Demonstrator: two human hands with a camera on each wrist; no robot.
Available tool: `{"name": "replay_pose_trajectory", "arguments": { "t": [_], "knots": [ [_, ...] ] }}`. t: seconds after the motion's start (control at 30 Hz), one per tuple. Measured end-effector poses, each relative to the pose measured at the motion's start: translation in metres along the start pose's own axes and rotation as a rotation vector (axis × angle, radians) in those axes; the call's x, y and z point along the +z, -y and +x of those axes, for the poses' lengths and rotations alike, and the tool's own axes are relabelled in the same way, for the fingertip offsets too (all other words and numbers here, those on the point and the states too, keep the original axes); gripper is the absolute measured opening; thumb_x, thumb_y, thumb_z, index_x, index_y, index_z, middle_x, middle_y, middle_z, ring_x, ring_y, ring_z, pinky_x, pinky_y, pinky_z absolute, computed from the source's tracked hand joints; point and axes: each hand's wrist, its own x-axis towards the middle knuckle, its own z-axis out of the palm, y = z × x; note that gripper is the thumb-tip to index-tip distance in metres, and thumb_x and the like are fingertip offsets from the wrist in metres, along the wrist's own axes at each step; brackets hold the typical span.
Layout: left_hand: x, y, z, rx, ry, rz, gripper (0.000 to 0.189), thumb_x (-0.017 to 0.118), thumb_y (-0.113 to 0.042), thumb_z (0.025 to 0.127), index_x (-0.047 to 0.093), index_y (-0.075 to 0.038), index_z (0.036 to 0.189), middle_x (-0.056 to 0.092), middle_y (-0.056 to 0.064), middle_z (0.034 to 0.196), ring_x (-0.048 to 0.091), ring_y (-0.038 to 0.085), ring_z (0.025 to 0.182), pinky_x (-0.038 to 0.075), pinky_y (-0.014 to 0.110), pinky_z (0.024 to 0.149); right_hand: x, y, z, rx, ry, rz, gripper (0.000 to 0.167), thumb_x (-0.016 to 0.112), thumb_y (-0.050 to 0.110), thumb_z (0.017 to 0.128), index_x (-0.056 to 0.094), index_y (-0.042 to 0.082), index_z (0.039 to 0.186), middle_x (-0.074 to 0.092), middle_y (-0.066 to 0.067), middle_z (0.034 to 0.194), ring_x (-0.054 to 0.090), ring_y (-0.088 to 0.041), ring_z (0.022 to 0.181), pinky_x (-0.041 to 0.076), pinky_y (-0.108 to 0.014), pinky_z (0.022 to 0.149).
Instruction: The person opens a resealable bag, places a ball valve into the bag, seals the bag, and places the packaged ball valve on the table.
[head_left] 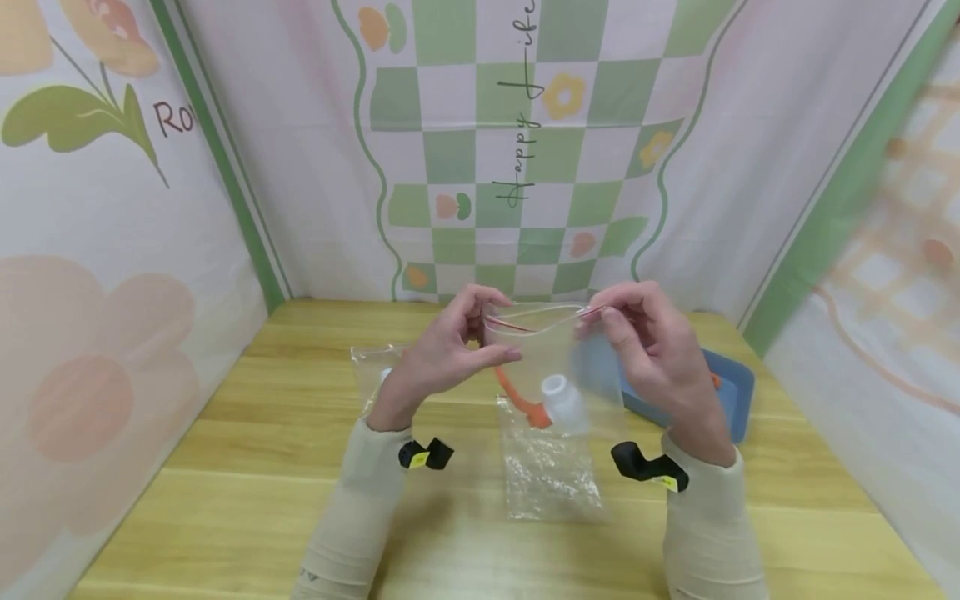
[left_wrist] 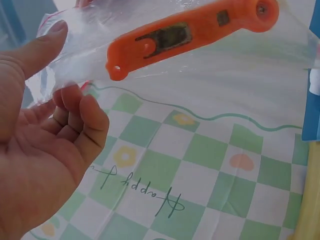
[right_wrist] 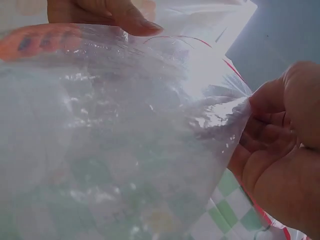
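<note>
A clear zip bag (head_left: pixel 543 350) with a red line at its mouth hangs between both hands, its mouth parted. My left hand (head_left: pixel 450 346) holds the left side of the mouth, with thumb and fingers about the plastic. At the right corner my right hand (head_left: pixel 656 358) pinches the edge between thumb and finger. An orange handle-shaped tool (left_wrist: pixel 185 37) with a dark window shows through the plastic in the left wrist view. Beside it in the head view appears a white bottle-like piece (head_left: pixel 564 404) with a round open neck. Its lower part blurs behind the film.
Below the held bag, another clear bag (head_left: pixel 551 475) lies on the wooden table (head_left: pixel 247 492). A further clear bag (head_left: pixel 363 367) with something white lies partly behind the left forearm. A blue tray (head_left: pixel 738 400) holding something orange stands behind the right hand. Printed curtains enclose the table.
</note>
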Motion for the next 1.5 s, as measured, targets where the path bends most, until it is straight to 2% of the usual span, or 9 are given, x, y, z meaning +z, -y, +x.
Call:
{"name": "replay_pose_trajectory", "arguments": {
  "t": [0.2, 0.43, 0.6, 0.73, 0.9, 1.0, 1.27, 1.33, 1.5],
  "knots": [
    [-0.006, -0.002, -0.002, -0.042, 0.035, -0.082, 0.024, 0.074, 0.003, 0.083, 0.053, -0.001, 0.095, 0.054, 0.003, 0.089, 0.050, 0.012, 0.073, 0.043, 0.021, 0.065, -0.004, 0.000, 0.000, -0.038, 0.043, 0.025, 0.016, 0.049, -0.007, 0.096, 0.047, -0.023, 0.095, 0.063, -0.010, 0.091, 0.068, -0.013, 0.086, 0.054, -0.016, 0.073],
    [-0.012, -0.005, -0.004, -0.017, 0.091, -0.180, 0.018, 0.066, 0.005, 0.088, 0.053, 0.002, 0.100, 0.054, 0.002, 0.096, 0.052, 0.012, 0.077, 0.046, 0.020, 0.069, -0.005, -0.001, -0.001, -0.046, 0.051, 0.066, 0.019, 0.053, -0.004, 0.095, 0.046, -0.020, 0.088, 0.060, -0.009, 0.085, 0.067, -0.011, 0.076, 0.046, -0.016, 0.052],
    [-0.012, -0.005, -0.006, 0.004, 0.114, -0.248, 0.010, 0.061, 0.006, 0.091, 0.052, 0.004, 0.097, 0.053, 0.004, 0.090, 0.051, 0.011, 0.073, 0.045, 0.020, 0.066, -0.004, 0.002, -0.002, -0.048, 0.062, 0.035, 0.021, 0.058, -0.001, 0.094, 0.047, -0.017, 0.084, 0.059, -0.008, 0.077, 0.061, -0.008, 0.066, 0.039, -0.017, 0.044],
    [-0.009, -0.009, -0.005, 0.029, 0.068, -0.177, 0.008, 0.060, 0.004, 0.093, 0.052, 0.001, 0.092, 0.049, 0.005, 0.083, 0.046, 0.011, 0.068, 0.041, 0.021, 0.060, -0.004, 0.006, -0.002, -0.038, 0.102, -0.019, 0.025, 0.064, 0.005, 0.093, 0.048, -0.010, 0.080, 0.056, -0.006, 0.076, 0.056, -0.007, 0.066, 0.038, -0.014, 0.048],
    [-0.008, -0.014, -0.005, 0.052, -0.005, -0.061, 0.018, 0.064, 0.003, 0.091, 0.049, -0.004, 0.087, 0.047, 0.004, 0.080, 0.044, 0.013, 0.066, 0.037, 0.022, 0.059, -0.008, 0.014, -0.003, 0.020, 0.156, -0.068, 0.018, 0.065, 0.001, 0.092, 0.052, -0.006, 0.080, 0.057, -0.008, 0.101, 0.058, -0.014, 0.098, 0.051, -0.014, 0.071],
    [-0.008, -0.016, -0.005, 0.040, -0.031, -0.023, 0.027, 0.068, 0.000, 0.089, 0.043, -0.006, 0.081, 0.043, 0.003, 0.076, 0.042, 0.014, 0.066, 0.035, 0.023, 0.058, -0.011, 0.017, -0.002, 0.056, 0.186, -0.181, 0.012, 0.065, -0.007, 0.089, 0.055, -0.003, 0.082, 0.058, -0.005, 0.103, 0.057, -0.016, 0.112, 0.052, -0.014, 0.077],
    [-0.007, -0.016, -0.007, -0.002, -0.014, 0.045, 0.041, 0.074, -0.007, 0.087, 0.036, -0.007, 0.071, 0.036, 0.009, 0.072, 0.035, 0.012, 0.064, 0.029, 0.024, 0.058, -0.017, 0.022, -0.004, 0.115, 0.208, -0.375, 0.015, 0.071, -0.006, 0.085, 0.060, 0.001, 0.093, 0.067, -0.002, 0.083, 0.062, -0.001, 0.075, 0.050, -0.012, 0.064],
    [-0.007, -0.017, -0.007, 0.003, -0.002, 0.016, 0.038, 0.073, -0.004, 0.086, 0.038, -0.006, 0.072, 0.037, 0.009, 0.073, 0.037, 0.012, 0.064, 0.031, 0.024, 0.058, -0.019, 0.020, -0.004, 0.112, 0.183, -0.356, 0.014, 0.070, -0.007, 0.085, 0.061, -0.002, 0.094, 0.068, -0.003, 0.079, 0.063, -0.001, 0.071, 0.050, -0.013, 0.061],
    [-0.011, -0.017, -0.008, 0.018, 0.018, -0.122, 0.021, 0.066, 0.005, 0.089, 0.047, -0.003, 0.083, 0.046, 0.005, 0.079, 0.044, 0.013, 0.067, 0.038, 0.021, 0.058, -0.022, 0.007, -0.003, 0.023, 0.069, -0.105, 0.018, 0.064, -0.005, 0.090, 0.052, -0.018, 0.093, 0.070, -0.007, 0.082, 0.067, -0.007, 0.073, 0.051, -0.014, 0.059]
  ]
}}
